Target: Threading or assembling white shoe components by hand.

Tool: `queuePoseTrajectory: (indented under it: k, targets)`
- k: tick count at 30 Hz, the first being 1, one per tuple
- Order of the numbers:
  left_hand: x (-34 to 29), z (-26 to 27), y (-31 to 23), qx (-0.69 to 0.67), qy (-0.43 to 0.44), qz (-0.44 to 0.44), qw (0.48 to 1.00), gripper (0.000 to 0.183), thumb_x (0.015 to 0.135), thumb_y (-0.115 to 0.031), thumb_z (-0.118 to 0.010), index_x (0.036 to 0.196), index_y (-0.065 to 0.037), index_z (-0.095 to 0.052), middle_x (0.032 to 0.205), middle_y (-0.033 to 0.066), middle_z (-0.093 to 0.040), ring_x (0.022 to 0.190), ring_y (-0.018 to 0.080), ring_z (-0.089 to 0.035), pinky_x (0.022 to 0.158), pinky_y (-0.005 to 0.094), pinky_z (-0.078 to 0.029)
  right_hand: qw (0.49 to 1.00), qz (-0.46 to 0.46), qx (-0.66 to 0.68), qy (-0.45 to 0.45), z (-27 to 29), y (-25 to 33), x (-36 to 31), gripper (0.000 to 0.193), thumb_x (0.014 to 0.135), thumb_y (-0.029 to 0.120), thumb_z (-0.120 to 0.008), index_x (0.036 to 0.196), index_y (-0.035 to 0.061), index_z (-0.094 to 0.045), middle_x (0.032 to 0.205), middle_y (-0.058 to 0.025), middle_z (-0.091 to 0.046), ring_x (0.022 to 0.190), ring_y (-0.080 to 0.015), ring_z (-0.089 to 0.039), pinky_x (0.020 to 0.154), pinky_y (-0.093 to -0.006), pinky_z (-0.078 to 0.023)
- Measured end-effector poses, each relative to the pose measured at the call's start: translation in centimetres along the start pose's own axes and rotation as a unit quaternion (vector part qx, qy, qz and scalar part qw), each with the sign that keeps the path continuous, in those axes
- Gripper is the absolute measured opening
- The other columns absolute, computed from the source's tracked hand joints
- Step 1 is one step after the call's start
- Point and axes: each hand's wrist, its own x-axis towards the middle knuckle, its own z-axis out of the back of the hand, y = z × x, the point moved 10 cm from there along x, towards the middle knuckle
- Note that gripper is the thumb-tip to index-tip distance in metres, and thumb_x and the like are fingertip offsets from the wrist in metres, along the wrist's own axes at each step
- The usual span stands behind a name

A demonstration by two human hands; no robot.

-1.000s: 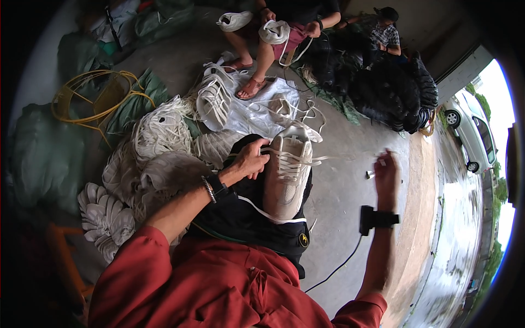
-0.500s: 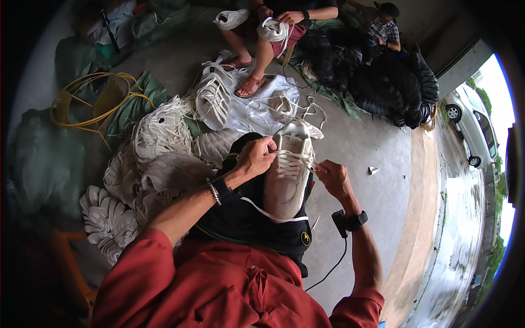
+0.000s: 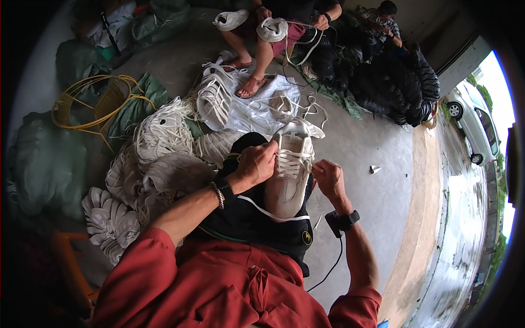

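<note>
A white sneaker (image 3: pixel 284 194) rests on the black cloth (image 3: pixel 235 216) over my lap, its toe toward me. White shoelace (image 3: pixel 294 159) crosses the tongue in several rows, and a loose length loops round below the toe. At the left eyelet edge, my left hand (image 3: pixel 256 165) is closed in a pinch on the lace; its fingertips partly hide the spot. My right hand (image 3: pixel 329 179) is closed at the shoe's right side, thumb and forefinger pinching the lace close to the eyelets.
A big heap of white shoes and laces (image 3: pixel 164 131) lies to my left. Beyond it are a yellow-framed chair (image 3: pixel 101 112) and green sacks (image 3: pixel 49 164). Ahead, a seated co-worker (image 3: pixel 298 24) handles a white shoe over a white plastic sheet (image 3: pixel 279 87). Black shoes (image 3: pixel 391 90) are piled further right.
My right hand has come slightly in toward the shoe, and less lace shows at its fingers. My left hand has barely moved. The co-worker ahead has drawn a lace out to the right.
</note>
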Motion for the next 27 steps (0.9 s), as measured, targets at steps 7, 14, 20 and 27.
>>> queuePoseTrajectory:
  k: [7,14,20,27]
  targets:
    - [0.0,-1.2,-1.0,0.07,0.044,-0.047,0.995,0.008,0.076,-0.006,-0.052,0.081,-0.004,-0.046,0.07,0.0129,-0.057,0.061,0.0338,-0.058,0.051,0.0421,-0.046,0.971,-0.136,0.197,-0.017,-1.1,-4.8,-0.6,0.02,0.08,0.014,-0.058,0.068,-0.0012,-0.055,0.054,-0.0051,-0.051,0.05,-0.0104,-0.05,0.047,-0.0261,-0.041]
    - [-0.3,-1.5,1.1,0.029,-0.01,0.012,0.999,0.011,0.073,-0.004,-0.055,0.079,-0.004,-0.047,0.066,0.0122,-0.058,0.059,0.0325,-0.058,0.051,0.0404,-0.045,0.903,-0.208,0.362,0.098,-3.6,-3.6,-1.7,0.024,0.082,0.023,-0.06,0.068,0.0041,-0.058,0.056,0.0023,-0.052,0.049,-0.0053,-0.046,0.046,-0.0199,-0.037]
    - [-1.3,-2.4,4.1,-0.008,0.035,0.094,0.995,0.015,0.07,-0.004,-0.058,0.084,-0.005,-0.051,0.061,0.0117,-0.056,0.054,0.0295,-0.057,0.049,0.0366,-0.042,0.875,-0.218,0.398,0.169,-4.9,-3.6,-2.6,0.02,0.081,0.022,-0.061,0.071,0.0053,-0.058,0.057,0.0026,-0.051,0.048,-0.0052,-0.044,0.047,-0.0195,-0.036]
    - [-1.0,-2.7,6.4,0.005,0.092,0.19,0.977,0.025,0.071,-0.008,-0.06,0.094,-0.001,-0.054,0.069,0.0138,-0.059,0.064,0.0288,-0.059,0.056,0.0369,-0.044,0.562,-0.236,0.778,0.152,-6.7,-1.3,-2.5,0.006,0.083,0.011,-0.055,0.084,0.0057,-0.054,0.059,0.0053,-0.042,0.051,-0.0064,-0.038,0.048,-0.0211,-0.032]
